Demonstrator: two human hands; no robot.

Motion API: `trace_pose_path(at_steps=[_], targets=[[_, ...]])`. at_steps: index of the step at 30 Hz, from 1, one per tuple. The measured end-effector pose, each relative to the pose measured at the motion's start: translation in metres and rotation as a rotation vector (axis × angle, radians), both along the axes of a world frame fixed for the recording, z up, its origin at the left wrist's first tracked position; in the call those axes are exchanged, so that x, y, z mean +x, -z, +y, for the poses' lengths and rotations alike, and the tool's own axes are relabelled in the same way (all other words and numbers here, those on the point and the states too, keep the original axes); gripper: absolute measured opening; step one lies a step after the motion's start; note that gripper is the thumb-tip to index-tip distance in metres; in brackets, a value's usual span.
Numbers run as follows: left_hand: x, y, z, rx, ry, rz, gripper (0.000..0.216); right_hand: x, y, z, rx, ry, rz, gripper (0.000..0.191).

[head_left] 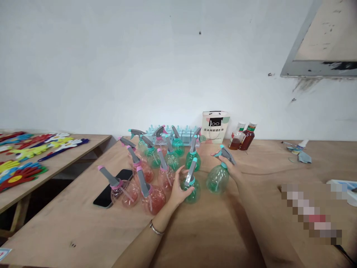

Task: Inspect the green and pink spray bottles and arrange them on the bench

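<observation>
My left hand point(179, 190) curves round the side of a green spray bottle point(193, 194), its thumb at the front and fingers behind. To the right, my right hand point(229, 165) grips a second green spray bottle point(216, 180) at its grey head, and this bottle leans slightly. Several pink spray bottles point(154, 201) with grey heads stand to the left of my left hand. Behind them are more green spray bottles point(177, 147). The clear round bodies show thin tubes inside.
A black phone point(104, 196) lies among the pink bottles. At the back are a pale blue rack point(186, 138), a paper bag point(216, 128) and two sauce bottles point(247, 137). Colourful hand-shaped items point(21, 178) cover a side table. A blurred-out object point(311, 214) lies at right.
</observation>
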State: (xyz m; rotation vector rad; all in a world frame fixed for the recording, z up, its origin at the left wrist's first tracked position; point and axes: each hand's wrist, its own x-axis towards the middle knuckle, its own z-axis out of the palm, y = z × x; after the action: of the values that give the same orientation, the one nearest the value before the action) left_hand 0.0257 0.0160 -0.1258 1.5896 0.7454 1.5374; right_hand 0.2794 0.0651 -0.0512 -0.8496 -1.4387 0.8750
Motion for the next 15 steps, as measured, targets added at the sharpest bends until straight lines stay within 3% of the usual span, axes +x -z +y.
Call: trace_pose_path(at_steps=[5,11,15], targets=[[0.0,-0.002,-0.001,-0.018,0.012,0.059,0.078,-0.016,-0.021,-0.006,-0.091,-0.122,0.209,0.046],[-0.001,-0.008,-0.005,0.007,0.003,0.133,0.065,-0.015,-0.044,-0.017,-0.047,-0.078,0.229,0.105],[-0.001,-0.008,-0.006,-0.009,0.009,0.144,0.062,-0.015,-0.054,-0.025,-0.094,-0.072,0.197,0.108]])
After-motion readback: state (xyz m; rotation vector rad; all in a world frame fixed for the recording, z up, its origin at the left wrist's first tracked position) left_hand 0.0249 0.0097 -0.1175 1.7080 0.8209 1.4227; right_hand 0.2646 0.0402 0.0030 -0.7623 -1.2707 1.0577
